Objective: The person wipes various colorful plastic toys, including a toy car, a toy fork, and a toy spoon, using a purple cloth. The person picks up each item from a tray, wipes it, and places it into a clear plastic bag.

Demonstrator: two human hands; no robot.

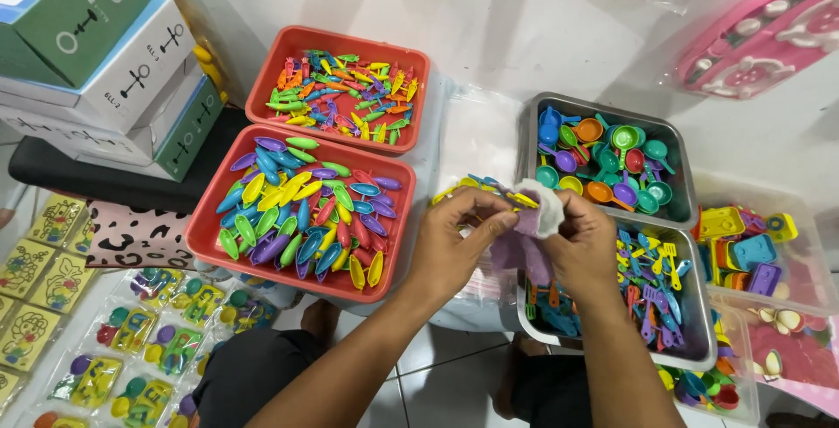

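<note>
From my remote view, both hands meet at the centre of the frame. My left hand point(454, 240) and right hand point(584, 240) are each pinched narrow on a small clear plastic bag point(535, 218) with a pinkish tint, held between them just above the near metal tray.

To the left of centre sits a red rectangular plastic tray point(208, 218) filled with leaf-shaped plastic toy pieces point(306, 214) in blue, yellow, green, purple and red. Above it, a second red plastic tray point(262, 69) holds smaller mixed-colour toy utensils point(341, 96).

To the right of centre, a grey metal tray point(682, 153) holds little round toy pans and pots point(607, 161) in teal, orange, green and purple. Below it, another grey metal tray point(699, 306) holds toy spatulas and forks point(651, 279), mostly blue.

At the far right a clear plastic tub point(813, 262) contains blocky toy pieces point(743, 253) in yellow, blue and purple. Stacked cardboard boxes point(96, 52) stand at the upper left, and bagged toy sets point(157, 341) lie at the lower left.
</note>
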